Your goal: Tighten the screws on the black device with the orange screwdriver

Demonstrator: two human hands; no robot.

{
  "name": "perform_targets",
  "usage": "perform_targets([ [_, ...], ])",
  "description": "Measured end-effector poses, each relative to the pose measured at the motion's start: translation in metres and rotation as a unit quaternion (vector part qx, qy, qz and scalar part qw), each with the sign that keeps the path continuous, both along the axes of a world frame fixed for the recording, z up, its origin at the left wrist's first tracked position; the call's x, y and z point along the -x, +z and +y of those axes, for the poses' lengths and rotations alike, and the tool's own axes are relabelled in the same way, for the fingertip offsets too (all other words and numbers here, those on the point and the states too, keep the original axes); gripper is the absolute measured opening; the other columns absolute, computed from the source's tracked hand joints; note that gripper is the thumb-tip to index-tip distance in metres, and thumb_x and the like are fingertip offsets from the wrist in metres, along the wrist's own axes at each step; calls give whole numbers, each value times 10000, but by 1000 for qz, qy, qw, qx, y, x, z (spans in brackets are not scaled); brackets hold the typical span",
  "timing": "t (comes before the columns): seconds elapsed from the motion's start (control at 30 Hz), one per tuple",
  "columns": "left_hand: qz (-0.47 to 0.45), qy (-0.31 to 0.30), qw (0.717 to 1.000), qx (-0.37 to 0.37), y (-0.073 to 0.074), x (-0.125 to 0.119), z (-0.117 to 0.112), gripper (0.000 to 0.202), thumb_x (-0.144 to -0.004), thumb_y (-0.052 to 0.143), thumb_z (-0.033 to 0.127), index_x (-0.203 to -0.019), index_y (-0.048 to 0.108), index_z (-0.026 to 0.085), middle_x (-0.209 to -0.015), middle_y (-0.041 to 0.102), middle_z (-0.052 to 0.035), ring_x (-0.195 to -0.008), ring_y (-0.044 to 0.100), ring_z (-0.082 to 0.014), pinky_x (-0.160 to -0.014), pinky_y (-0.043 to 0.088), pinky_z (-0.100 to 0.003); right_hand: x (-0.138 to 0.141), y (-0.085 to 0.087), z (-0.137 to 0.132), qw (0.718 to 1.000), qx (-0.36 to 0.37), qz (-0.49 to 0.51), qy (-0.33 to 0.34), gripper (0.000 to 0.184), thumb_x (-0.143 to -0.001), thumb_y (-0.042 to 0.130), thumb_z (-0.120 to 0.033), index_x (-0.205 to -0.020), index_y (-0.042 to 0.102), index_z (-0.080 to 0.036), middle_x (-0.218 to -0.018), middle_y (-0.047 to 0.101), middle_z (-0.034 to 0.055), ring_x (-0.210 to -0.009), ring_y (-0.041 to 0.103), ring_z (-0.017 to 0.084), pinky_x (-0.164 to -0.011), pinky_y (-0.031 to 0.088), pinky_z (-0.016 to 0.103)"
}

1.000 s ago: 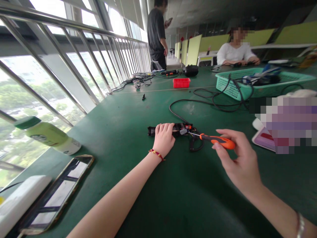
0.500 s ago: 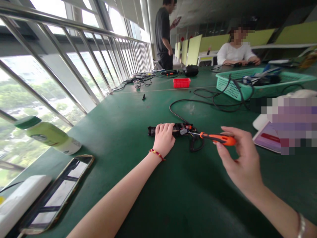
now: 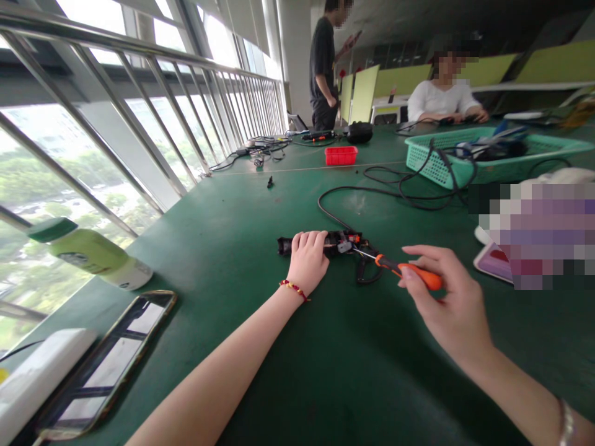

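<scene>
My left hand [image 3: 309,257] is wrapped over a black corded device [image 3: 284,246] lying on the green table, pressing it down. The device's right end is opened up, with a red-orange part, a small grey piece and thin wires showing; a black loop-shaped part hangs below it. In my right hand [image 3: 453,297] is an orange-and-black screwdriver [image 3: 421,274], held by its handle between thumb and fingers. Its metal shaft slants up and left, and the tip reaches into the exposed wiring. Whether the tip sits on a screw is too small to tell.
A black cable runs from the device towards a green basket [image 3: 437,164] of tools. Behind stands a small red bin [image 3: 341,156]. At left are a green-capped bottle [image 3: 90,253] and a phone [image 3: 111,359]. Two people are beyond; a railing [image 3: 186,65] borders the left.
The screwdriver's handle has tipped lower, so its shaft slants more steeply, and my right fingers have shifted on it. My left hand stays put. The standing person has moved right.
</scene>
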State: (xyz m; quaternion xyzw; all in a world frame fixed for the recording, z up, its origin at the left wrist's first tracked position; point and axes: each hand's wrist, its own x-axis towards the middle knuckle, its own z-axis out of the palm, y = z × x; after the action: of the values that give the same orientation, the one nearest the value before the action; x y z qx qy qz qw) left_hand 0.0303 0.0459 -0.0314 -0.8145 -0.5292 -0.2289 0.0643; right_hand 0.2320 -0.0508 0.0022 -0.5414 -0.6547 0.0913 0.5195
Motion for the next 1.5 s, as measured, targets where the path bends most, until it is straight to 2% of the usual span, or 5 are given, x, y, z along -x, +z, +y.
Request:
perform_targets([
  [0.67, -3, -2, 1000, -3, -1, 0, 0, 447, -774, 460, 105, -1217, 495, 150, -1173, 583, -90, -1127, 475, -251, -1067, 297, -425, -2, 1, 0, 997, -74, -16, -12, 279, -826, 581, -302, -1088, 559, -206, -1027, 615, 82, -931, 617, 213, -815, 504, 358],
  [0.83, -6, -4, 1000, 3, 0, 0, 0, 442, -776, 455, 106, -1211, 501, 166, -1169, 584, -86, -1113, 479, -249, -1052, 310, -427, 1, 4, -3, 999, 12, -24, 22, 189, -852, 549, -323, -995, 579, -204, -688, 604, -6, -568, 596, 140, -547, 479, 270],
  [1.03, -1, 0, 1000, 0, 0, 0, 0, 445, -771, 460, 109, -1211, 500, 163, -1164, 582, -89, -1119, 477, -253, -1063, 299, -427, 0, 2, 0, 998, -64, -8, -20, 316, -817, 592, -309, -1114, 549, -212, -1000, 614, 73, -890, 620, 203, -784, 509, 351],
  [1.23, 1, 1, 1000, 5, 2, -1, -1, 438, -778, 460, 106, -1213, 501, 142, -1175, 583, -89, -1112, 478, -252, -1063, 298, -412, -1, 0, -1, 999, 30, -19, 29, 214, -860, 550, -328, -1036, 566, -208, -626, 551, -30, -537, 565, 130, -523, 458, 259],
  [1.5, 3, 1, 1000, 1, 1, -1, 0, 441, -779, 456, 111, -1217, 497, 150, -1174, 580, -86, -1121, 475, -251, -1065, 292, -412, 0, 4, -2, 1000, -22, -15, -3, 240, -830, 584, -322, -1038, 577, -204, -816, 628, 27, -711, 625, 160, -656, 505, 285],
])
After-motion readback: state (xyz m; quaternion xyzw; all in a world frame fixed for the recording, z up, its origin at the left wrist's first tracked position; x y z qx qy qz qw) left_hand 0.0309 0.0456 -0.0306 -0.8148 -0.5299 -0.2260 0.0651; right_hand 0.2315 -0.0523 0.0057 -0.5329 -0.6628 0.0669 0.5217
